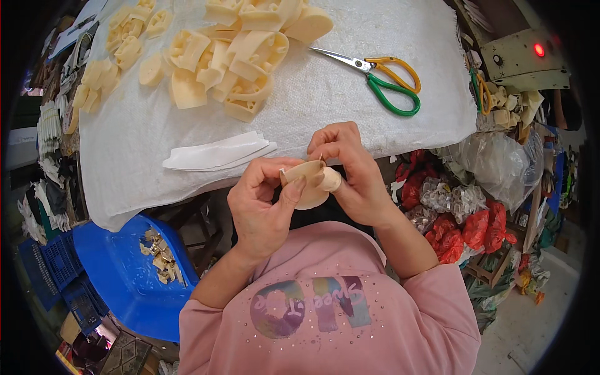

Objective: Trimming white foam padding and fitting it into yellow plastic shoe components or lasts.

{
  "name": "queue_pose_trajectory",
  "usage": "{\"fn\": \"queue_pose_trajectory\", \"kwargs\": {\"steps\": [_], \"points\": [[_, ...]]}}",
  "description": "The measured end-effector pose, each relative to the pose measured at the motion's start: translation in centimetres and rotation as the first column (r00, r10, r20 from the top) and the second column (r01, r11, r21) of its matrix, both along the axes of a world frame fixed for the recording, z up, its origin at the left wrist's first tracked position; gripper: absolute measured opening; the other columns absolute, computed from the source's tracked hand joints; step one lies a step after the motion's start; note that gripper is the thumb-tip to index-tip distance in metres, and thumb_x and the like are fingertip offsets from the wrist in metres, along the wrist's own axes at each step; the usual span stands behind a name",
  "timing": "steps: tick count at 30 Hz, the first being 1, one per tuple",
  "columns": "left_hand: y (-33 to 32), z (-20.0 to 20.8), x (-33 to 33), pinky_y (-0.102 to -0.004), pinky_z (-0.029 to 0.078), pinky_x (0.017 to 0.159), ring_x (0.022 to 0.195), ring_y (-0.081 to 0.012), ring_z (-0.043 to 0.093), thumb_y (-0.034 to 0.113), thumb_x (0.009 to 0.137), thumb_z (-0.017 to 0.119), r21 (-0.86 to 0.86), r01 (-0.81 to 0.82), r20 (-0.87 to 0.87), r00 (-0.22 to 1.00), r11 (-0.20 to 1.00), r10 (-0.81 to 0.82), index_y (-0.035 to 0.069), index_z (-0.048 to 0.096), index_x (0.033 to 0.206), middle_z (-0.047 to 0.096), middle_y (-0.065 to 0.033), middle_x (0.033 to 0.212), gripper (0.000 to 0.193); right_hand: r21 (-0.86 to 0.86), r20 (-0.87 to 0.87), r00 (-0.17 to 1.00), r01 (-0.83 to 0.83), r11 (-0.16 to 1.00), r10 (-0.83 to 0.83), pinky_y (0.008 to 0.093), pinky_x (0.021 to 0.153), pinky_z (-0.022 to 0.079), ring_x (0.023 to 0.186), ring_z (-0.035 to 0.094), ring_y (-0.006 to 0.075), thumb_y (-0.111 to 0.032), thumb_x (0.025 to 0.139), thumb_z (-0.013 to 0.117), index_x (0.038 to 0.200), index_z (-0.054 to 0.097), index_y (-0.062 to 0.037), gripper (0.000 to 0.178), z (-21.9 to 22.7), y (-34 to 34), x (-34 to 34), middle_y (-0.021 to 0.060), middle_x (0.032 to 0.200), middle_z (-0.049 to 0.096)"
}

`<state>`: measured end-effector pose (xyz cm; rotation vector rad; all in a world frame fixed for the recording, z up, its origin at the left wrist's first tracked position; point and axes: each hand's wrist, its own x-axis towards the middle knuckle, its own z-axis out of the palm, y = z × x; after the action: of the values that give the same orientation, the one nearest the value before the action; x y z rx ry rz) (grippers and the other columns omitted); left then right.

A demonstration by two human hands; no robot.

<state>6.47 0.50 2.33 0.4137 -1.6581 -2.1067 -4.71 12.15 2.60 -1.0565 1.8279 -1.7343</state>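
1. L hand (262,203): fingers curled, thumb + forefinger pinching the near-left edge of a flat, rounded beige piece of thin material (307,183); grasp firm, not loose.
2. R hand (350,172): fingers bent over the top-right of the same beige piece; thumb, wrapped in pale tape or a guard, pressed on its face; so both hands grasp it w/ fingertips nearly meeting.
3. Beige piece position: held in the air betw. the two hands, just below the near edge of the white woven cloth-covered table (375,112), above the person's chest; a small pale bit at its top-left edge, kind can't tell.
4. On table, just beyond hands: stack of white curved flat strips (219,153); untouched.
5. Farther back, centre: heap of cream moulded foam-like shaped parts (237,56); smaller cream pieces (109,62) spread to its left.
6. Back right: scissors w/ one orange and one green handle loop (381,78), blades pointing left; well apart from both hands.
7. Below table, left: blue plastic container (119,269) holding small tan offcuts (161,256).
8. Right of person: clear and red plastic bags (475,212) piled on floor.
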Motion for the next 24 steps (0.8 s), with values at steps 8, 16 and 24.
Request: {"fn": "queue_pose_trajectory", "kwargs": {"steps": [8,16,24], "points": [[1.3,0.2,-0.7,-0.0281,0.047,0.087,0.102,-0.0155,0.055,0.010,0.088,0.062,0.089,0.063,-0.030,0.998,0.994,-0.060,-0.003,0.053,0.097,0.054,-0.0197,0.119,0.018,0.009,-0.373,0.915,0.173,0.985,-0.157,0.0355,0.077,0.031,0.080,0.044,0.0237,-0.017,0.082,0.059,0.074,0.051,-0.0061,0.016,-0.3,0.0,-0.4,0.0057,0.082,0.049],[-0.8,-0.5,-0.9,-0.0369,0.039,0.090,0.118,-0.0279,0.045,0.020,0.083,0.069,-0.420,-0.090,-0.071,0.995,0.903,0.066,0.006,0.061,0.086,0.051,-0.0173,0.123,0.017,-0.118,0.497,0.865,0.146,0.982,-0.069,0.0282,0.087,0.044,0.101,0.053,0.0142,-0.021,0.087,0.063,0.122,0.052,-0.0032,0.041,-0.6,1.8,-2.0,0.0077,0.108,0.058],[-1.3,-1.2,-0.6,-0.0398,0.037,0.091,0.113,-0.0342,0.044,0.022,0.077,0.070,-0.717,-0.171,-0.326,0.939,0.676,-0.107,0.012,0.069,0.094,0.052,-0.0155,0.122,0.020,-0.058,0.464,0.871,-0.153,0.987,0.162,0.0362,0.092,0.046,0.108,0.057,0.0250,-0.003,0.070,0.076,0.130,0.040,-0.0014,0.070,0.9,1.6,-1.8,0.0194,0.116,0.058]]}}
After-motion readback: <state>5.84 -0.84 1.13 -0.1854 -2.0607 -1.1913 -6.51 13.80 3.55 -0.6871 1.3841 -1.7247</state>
